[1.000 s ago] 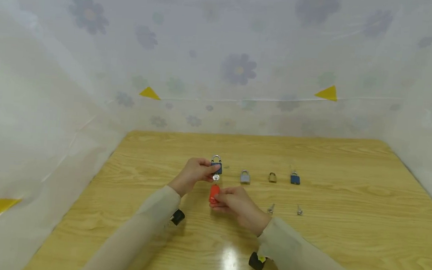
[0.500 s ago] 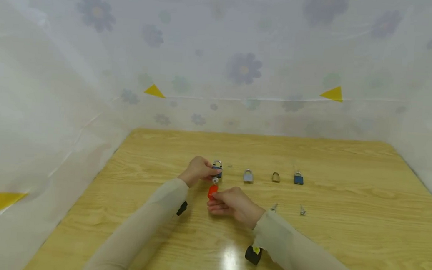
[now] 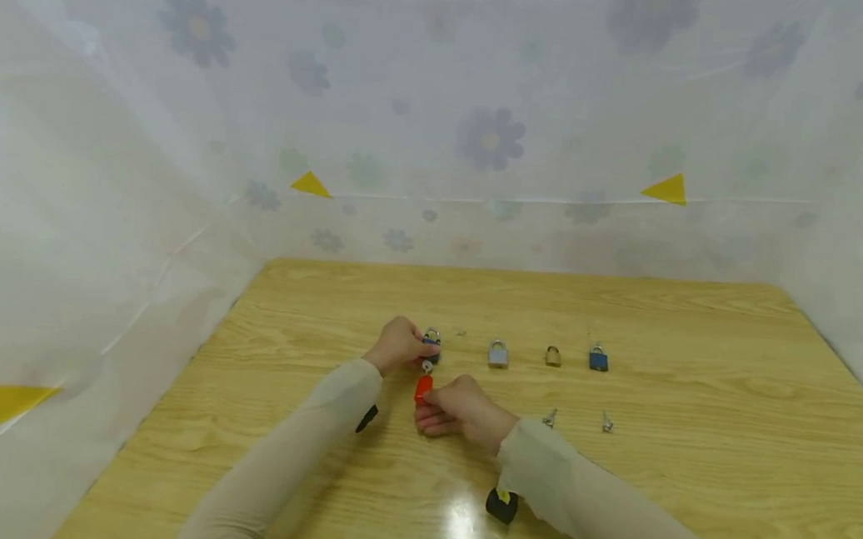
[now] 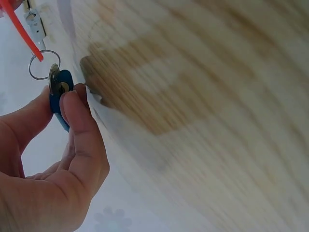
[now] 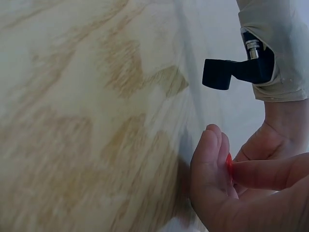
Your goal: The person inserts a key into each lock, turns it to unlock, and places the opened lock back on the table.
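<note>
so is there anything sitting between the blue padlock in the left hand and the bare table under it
Nothing visible. The left hand grips the blue padlock low over the table; the nearest things, the grey padlock and two loose keys, lie well off to the right.

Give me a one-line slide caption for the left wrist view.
Left hand pinches a blue padlock, its key on a ring with a red tag, beside the wooden table.
</note>
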